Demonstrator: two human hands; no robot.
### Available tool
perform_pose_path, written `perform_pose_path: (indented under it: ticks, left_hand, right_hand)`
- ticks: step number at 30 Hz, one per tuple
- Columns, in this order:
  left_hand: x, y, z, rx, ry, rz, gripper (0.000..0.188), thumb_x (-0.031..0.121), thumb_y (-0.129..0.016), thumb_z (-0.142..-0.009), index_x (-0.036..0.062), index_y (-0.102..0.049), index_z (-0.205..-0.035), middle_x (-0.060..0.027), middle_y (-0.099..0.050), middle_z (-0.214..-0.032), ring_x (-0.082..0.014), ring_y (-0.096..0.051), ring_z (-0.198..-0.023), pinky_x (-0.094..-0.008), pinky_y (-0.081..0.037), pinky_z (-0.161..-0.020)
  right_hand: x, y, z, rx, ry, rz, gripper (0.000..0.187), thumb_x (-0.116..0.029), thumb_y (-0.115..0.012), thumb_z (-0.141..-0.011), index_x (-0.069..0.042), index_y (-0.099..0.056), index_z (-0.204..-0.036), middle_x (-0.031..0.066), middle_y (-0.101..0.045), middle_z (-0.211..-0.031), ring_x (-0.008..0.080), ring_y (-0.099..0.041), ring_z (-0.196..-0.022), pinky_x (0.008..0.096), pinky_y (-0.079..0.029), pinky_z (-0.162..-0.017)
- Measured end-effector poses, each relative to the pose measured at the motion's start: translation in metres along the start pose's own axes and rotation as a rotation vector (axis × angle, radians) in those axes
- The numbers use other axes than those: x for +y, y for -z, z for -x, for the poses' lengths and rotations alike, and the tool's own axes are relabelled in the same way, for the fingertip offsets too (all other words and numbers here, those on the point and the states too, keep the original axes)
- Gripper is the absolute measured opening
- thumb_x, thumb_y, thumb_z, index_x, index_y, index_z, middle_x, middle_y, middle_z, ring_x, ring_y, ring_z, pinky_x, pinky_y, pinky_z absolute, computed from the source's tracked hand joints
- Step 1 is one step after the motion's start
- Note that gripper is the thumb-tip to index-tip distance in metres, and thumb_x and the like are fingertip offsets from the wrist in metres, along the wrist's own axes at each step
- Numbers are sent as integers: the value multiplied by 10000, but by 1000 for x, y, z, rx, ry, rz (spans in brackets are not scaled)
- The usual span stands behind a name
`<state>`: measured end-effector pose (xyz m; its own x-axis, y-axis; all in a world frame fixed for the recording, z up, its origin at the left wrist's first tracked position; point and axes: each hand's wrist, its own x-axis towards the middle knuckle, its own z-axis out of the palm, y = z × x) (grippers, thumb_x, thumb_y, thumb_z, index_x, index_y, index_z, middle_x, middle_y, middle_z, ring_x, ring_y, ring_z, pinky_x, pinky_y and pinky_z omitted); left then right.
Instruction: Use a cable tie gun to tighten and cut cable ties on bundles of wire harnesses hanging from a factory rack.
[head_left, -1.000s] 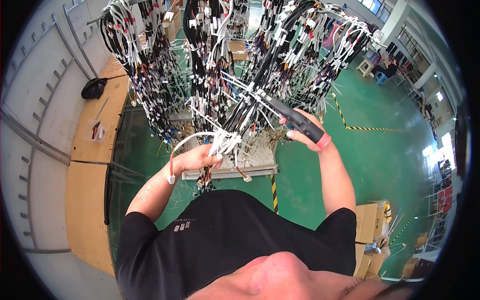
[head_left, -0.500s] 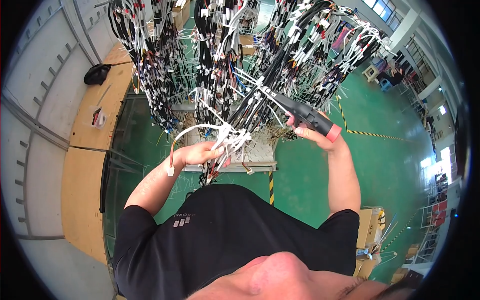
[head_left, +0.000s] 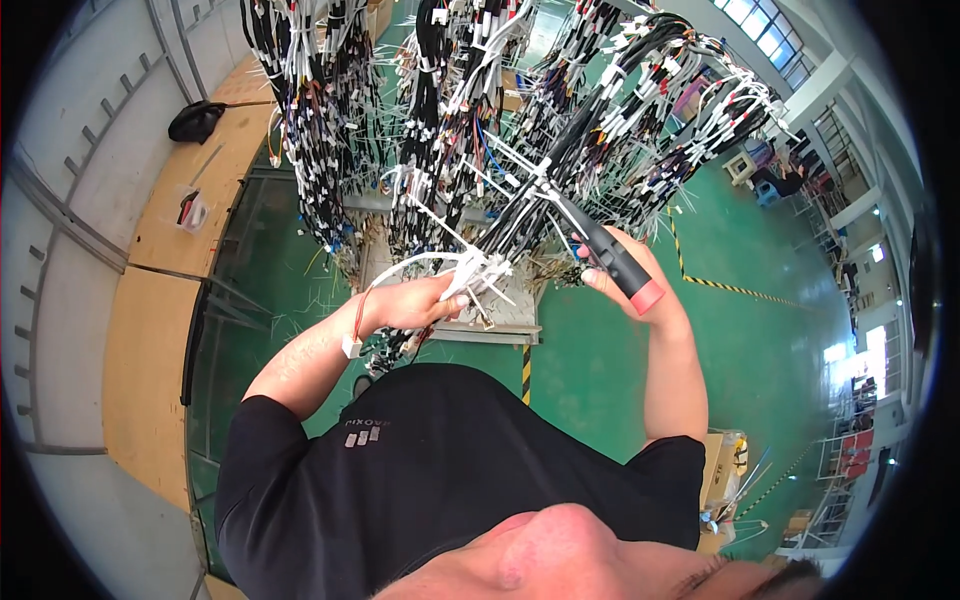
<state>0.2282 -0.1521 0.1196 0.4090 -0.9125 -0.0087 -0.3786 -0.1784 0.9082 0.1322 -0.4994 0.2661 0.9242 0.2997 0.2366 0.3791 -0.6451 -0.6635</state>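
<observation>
My right hand [head_left: 634, 262] is wrapped round a black cable tie gun [head_left: 612, 254] with a red rear end. Its narrow nose meets a white cable tie [head_left: 541, 180] on a bundle of black wires [head_left: 519, 214]. Closer to my body, my left hand [head_left: 425, 302] grips the bundle's end, where white sleeves and connectors [head_left: 478, 272] crowd together. Some of its fingers are hidden behind the bundle. From there a white-sleeved lead bends left over my wrist and ends in a white plug [head_left: 351, 346].
Thick hanks of wire harness [head_left: 320, 120] hang ahead of me over a pale low base [head_left: 490, 333]. A wooden bench [head_left: 150, 370] runs along the left, with a black bag [head_left: 196, 122] on it. Cardboard boxes [head_left: 715, 480] stand at the lower right.
The tie gun has tilted more steeply, its red end coming down and toward me. My left hand has moved slightly right and up with the bundle's end.
</observation>
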Motion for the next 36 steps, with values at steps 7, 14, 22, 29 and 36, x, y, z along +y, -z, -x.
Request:
perform_pose_path:
  ticks: [7,14,22,29,36]
  left_hand:
    - [1,-1,-1,-28,39,-50,443,399,-443,-1171,4,-501,-1361,-131,-716,-1023,-270,-683,-968,-437,-549,-895]
    - [-5,1,3,59,6,84,396,404,-458,-1170,34,-597,-1152,-41,-672,-919,-179,-612,-846,-370,-518,-817]
    - [-19,-22,-6,287,205,288,233,252,-642,-1100,38,-676,-1185,-12,-723,-906,-102,-616,-824,-295,-513,-799]
    - [-31,-18,-19,169,21,512,219,151,-654,-1076,34,-715,-1250,-35,-770,-1124,-131,-679,-835,-339,-569,-841]
    - [-22,-52,-27,671,72,-176,289,228,-742,-978,49,-705,-1202,-205,-753,-1019,-420,-726,-1007,-458,-582,-856]
  right_hand:
    - [5,-14,-6,134,-102,85,209,-174,-803,-872,-11,-691,-941,44,-617,-703,159,-596,-623,339,-509,-625]
    - [37,-36,7,298,127,421,356,-134,-799,-783,-33,-663,-1095,160,-672,-1018,362,-677,-934,445,-543,-855]
    - [18,-62,28,421,100,580,565,-97,-835,-698,-50,-643,-1228,139,-605,-1173,393,-596,-1146,500,-442,-1103]
    - [6,-47,42,248,-43,23,470,-63,-839,-861,25,-643,-1279,124,-682,-1065,225,-697,-993,340,-563,-867]
    - [-17,-23,25,141,-313,-609,433,-164,-784,-966,-2,-645,-1343,56,-715,-1075,178,-692,-1014,360,-556,-944]
